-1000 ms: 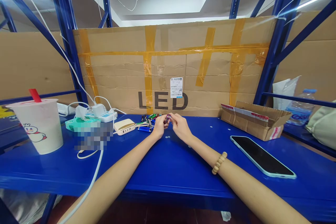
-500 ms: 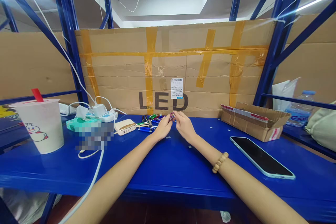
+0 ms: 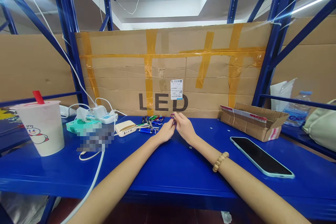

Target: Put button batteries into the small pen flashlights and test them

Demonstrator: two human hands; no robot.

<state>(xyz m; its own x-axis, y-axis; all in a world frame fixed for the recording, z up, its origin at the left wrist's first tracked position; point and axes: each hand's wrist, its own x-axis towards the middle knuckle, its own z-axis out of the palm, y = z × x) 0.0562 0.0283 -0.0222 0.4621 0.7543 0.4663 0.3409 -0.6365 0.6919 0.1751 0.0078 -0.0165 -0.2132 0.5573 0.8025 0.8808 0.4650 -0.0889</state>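
Both my hands meet over the far middle of the blue shelf (image 3: 168,168). My left hand (image 3: 166,131) and my right hand (image 3: 183,126) pinch one small purple ring-shaped object (image 3: 172,116) between their fingertips, held just above the shelf. Right behind and left of the hands lies a heap of small coloured metal pieces (image 3: 151,122), blue, green and red. A beaded bracelet (image 3: 219,161) sits on my right wrist.
A white cup with a red straw (image 3: 43,127) stands at the left, beside a teal box, a power strip with chargers (image 3: 101,115) and a beige power bank (image 3: 126,127). A phone (image 3: 261,161) and an open cardboard box (image 3: 252,122) lie right. A taped "LED" carton (image 3: 173,70) forms the back wall.
Both hands drifted slightly to the right with the purple object still pinched between them; the view shifted a little.
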